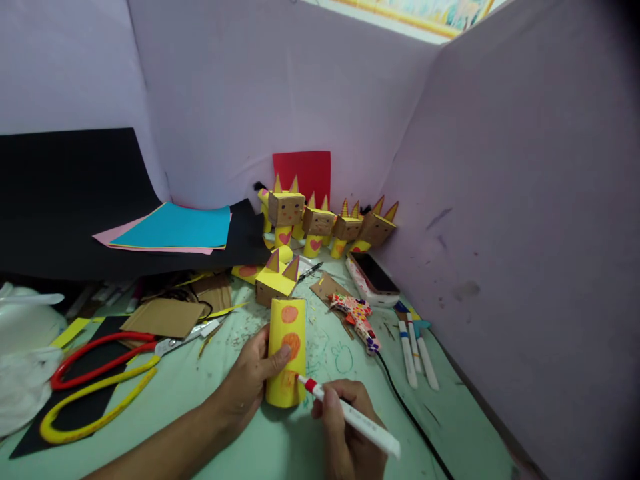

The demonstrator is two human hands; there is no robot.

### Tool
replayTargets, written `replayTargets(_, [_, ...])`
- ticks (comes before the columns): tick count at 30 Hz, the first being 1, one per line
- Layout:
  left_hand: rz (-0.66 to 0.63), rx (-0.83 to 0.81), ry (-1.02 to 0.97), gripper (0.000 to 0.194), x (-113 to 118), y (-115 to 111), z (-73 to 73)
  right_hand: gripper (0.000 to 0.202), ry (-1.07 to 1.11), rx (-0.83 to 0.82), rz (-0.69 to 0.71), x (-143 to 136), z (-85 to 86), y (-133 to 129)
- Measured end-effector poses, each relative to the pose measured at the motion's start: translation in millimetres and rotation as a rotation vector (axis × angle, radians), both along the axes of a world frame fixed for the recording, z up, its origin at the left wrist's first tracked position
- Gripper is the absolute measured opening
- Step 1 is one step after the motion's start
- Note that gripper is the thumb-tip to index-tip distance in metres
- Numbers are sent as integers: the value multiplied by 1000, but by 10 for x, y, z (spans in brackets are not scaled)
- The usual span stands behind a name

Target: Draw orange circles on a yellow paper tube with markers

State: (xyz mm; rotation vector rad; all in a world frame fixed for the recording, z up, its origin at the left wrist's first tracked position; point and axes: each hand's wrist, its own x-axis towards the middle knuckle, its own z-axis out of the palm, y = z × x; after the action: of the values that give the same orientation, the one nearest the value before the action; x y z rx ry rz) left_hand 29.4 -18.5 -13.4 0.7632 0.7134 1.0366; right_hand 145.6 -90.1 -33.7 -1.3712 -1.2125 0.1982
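Note:
My left hand (pixel 250 373) grips a yellow paper tube (pixel 287 363) from its left side, thumb across the front. Orange-red spots run down the tube, two of them round and a lower one patchy. In my right hand (pixel 350 427) is a white marker (pixel 363 427) with a red collar, its tip at the lower spot on the tube. Just behind the tube sits a cardboard box head (pixel 276 283) with a yellow top and two pointed ears or horns.
Several box-headed yellow figures (pixel 317 223) stand at the back before a red sheet (pixel 313 170). Red-and-yellow-handled scissors (pixel 105 373) lie left. A patterned glue gun (pixel 357 313) with its cord, a phone (pixel 375 273) and several markers (pixel 417 350) are right. Coloured sheets (pixel 173 227) rest on black paper.

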Motion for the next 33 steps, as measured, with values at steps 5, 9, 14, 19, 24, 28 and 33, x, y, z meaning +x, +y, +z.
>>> replayTargets(5, [-9, 8, 16, 43, 0, -15, 16, 28, 30, 1, -15, -61, 46, 4])
replayTargets(9, [-10, 7, 11, 46, 2, -7, 14, 27, 48, 4, 9, -85, 59, 4])
replayTargets(14, [-2, 3, 12, 46, 4, 7, -12, 25, 42, 17, 33, -87, 58, 7])
replayTargets(19, [4, -3, 16, 46, 4, 8, -7, 27, 25, -3, 28, -46, 30, 6])
replayTargets(24, [-9, -2, 4, 45, 3, 6, 23, 29, 45, -58, 6, -7, -18, -2])
replayTargets(28, [-7, -16, -2, 45, -1, 14, 18, 29, 52, -65, -9, 13, -30, -5])
replayTargets(33, [-7, -14, 7, 46, -10, 16, -6, 29, 30, -67, -4, 22, -14, -18])
